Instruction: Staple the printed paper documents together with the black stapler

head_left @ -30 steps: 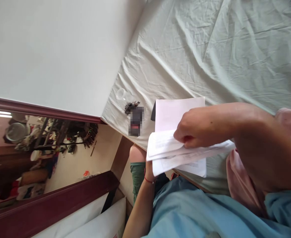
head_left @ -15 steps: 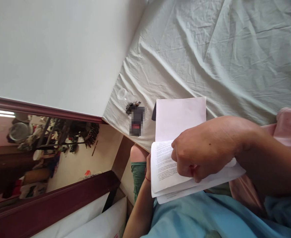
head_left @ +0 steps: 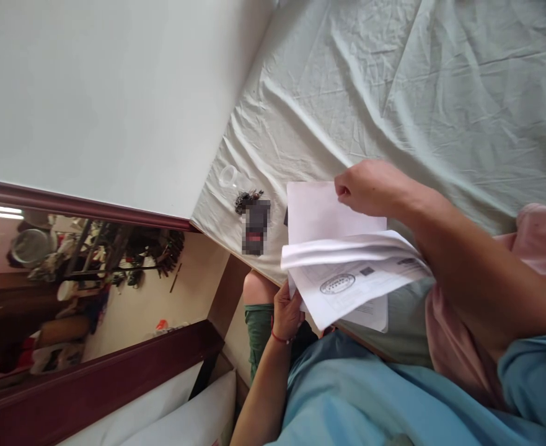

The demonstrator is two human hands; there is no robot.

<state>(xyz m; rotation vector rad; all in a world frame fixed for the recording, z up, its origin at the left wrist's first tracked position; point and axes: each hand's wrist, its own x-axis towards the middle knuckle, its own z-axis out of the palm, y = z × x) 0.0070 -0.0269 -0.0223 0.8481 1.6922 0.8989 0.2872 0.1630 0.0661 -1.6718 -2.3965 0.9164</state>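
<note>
A sheaf of printed papers is bent partway over, and its lower sheet shows an oval stamp and a small dark square. My left hand, with a red cord at the wrist, grips the sheaf at its lower left corner. Above it lies a blank white page. My right hand is closed over that page's upper right edge; its fingertips are turned away, so whether they pinch any paper is hidden. Another printed sheet shows beneath the stamped one.
On the pale bedsheet lie a clear plastic cup, a dark tangled bunch and a blurred dark object. Pink cloth is at right. A white wall panel and a maroon-framed opening stand left.
My right hand has moved up and away from the printed text to the blank page's far edge. The sheets have lifted and folded over, uncovering the stamped sheet and more of my left hand.
</note>
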